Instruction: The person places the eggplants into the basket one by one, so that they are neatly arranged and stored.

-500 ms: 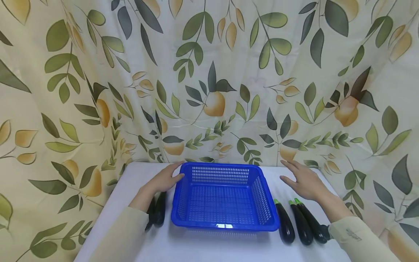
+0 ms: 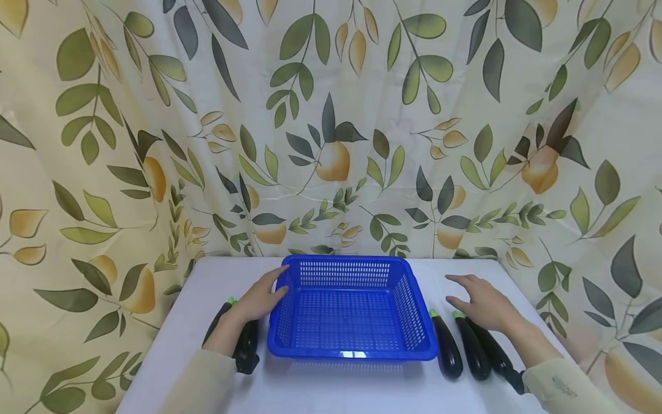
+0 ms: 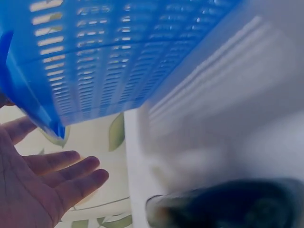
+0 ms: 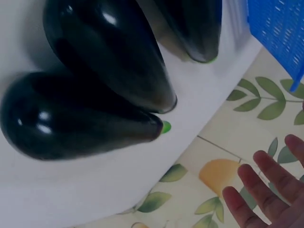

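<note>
A blue plastic basket [image 2: 346, 319] with perforated sides sits in the middle of the white table. My left hand [image 2: 258, 299] is by its left rim, fingers extended; the left wrist view shows them straight beside the basket wall [image 3: 104, 61]. Whether a fingertip touches the rim, I cannot tell. My right hand [image 2: 483, 302] hovers apart from the basket on the right, fingers spread and holding nothing. Below it lie three dark eggplants [image 2: 447, 348] with green stem ends, seen closely in the right wrist view as glossy eggplants [image 4: 80, 121]. Under the left forearm are more eggplants [image 2: 247, 345], partly hidden.
A curtain [image 2: 331, 218] printed with leaves and fruit hangs behind the table and along both sides. The white table [image 2: 310, 388] shows in front of the basket, and its back edge runs just behind the basket.
Both hands have drawn back slightly toward the body. Another eggplant's stem end now shows left of the left wrist. The whole view has shifted a little; the basket appears unmoved on the table.
</note>
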Demonstrator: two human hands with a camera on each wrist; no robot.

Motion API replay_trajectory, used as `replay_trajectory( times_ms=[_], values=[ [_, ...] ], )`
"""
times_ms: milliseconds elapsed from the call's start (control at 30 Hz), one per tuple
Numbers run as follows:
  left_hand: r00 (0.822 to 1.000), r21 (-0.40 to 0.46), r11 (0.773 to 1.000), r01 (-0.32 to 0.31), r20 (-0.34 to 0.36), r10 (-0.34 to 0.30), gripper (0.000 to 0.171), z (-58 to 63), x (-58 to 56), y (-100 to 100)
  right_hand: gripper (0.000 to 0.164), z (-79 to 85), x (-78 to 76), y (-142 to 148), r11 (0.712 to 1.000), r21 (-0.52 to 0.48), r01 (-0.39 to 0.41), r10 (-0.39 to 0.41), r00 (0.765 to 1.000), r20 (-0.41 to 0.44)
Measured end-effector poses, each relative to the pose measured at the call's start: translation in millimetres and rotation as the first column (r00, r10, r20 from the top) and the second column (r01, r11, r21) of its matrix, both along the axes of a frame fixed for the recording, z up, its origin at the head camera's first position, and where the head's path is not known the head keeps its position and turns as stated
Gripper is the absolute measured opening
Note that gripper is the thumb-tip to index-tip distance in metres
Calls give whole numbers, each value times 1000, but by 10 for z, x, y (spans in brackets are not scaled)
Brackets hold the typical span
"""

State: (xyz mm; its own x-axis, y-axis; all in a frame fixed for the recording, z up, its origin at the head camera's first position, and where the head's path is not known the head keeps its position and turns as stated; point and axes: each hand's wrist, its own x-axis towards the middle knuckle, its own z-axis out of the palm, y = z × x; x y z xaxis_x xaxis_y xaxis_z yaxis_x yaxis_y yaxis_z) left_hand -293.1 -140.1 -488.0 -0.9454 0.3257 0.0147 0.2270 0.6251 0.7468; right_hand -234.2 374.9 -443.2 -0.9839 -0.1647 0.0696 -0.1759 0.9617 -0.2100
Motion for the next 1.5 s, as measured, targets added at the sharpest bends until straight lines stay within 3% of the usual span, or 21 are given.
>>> replay_trajectory(
  times_ms=[333, 533, 667, 800, 1067, 1500],
  values=[
    [992, 123, 988, -88, 102, 76, 54, -200, 78, 23, 54, -235, 103, 10, 999, -36, 33, -28, 991, 131],
    [985, 244, 960, -138, 137, 107, 51, -357, 104, 43, 50, -327, 146, -72, 997, -57, 54, -41, 978, 204],
    [972, 325, 923, -205, 180, 152, 47, -431, 144, 60, 47, -389, 189, -121, 995, -71, 76, -58, 971, 232],
    [954, 404, 873, -274, 227, 194, 45, -487, 215, 65, 45, -466, 251, -154, 993, -68, 97, -78, 968, 237],
    [942, 580, 751, -315, 290, 170, 48, -554, 345, 100, 46, -563, 284, -171, 994, -52, 100, -87, 974, 207],
    [945, 695, 658, -290, 316, 83, 53, -770, 437, 111, 36, -636, 306, -151, 996, -62, 65, -53, 982, 181]
  ],
)
